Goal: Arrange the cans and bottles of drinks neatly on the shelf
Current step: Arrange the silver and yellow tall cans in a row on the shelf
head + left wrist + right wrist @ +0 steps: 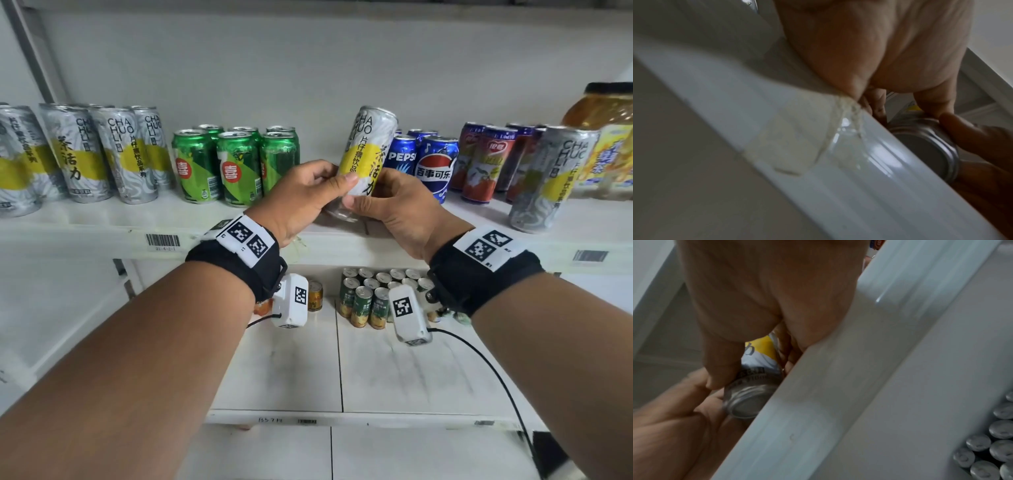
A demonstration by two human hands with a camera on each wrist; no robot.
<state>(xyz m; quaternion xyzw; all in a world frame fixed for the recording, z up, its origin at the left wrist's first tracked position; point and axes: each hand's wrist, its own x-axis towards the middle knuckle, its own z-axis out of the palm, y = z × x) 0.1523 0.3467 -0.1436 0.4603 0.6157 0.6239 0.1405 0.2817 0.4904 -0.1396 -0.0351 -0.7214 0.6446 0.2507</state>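
Observation:
A tall silver-and-yellow tea can (pixel 368 154) is tilted to the right above the middle of the white shelf (pixel 102 222). My left hand (pixel 308 195) grips its left side, thumb across the front. My right hand (pixel 397 202) holds its lower right side. The can's silver bottom (pixel 925 146) shows in the left wrist view between both hands, and in the right wrist view the can's bottom (pixel 748 402) sits just above the shelf's front lip (pixel 838 369). Several matching tea cans (pixel 85 154) stand at the shelf's left; one more tea can (pixel 551 178) stands at the right.
Green cans (pixel 233 168) stand left of the held can, blue Pepsi cans (pixel 428 164) and red cans (pixel 486 164) right of it. A large orange drink bottle (pixel 606 137) is at the far right. Small green cans (pixel 373 298) fill the lower shelf.

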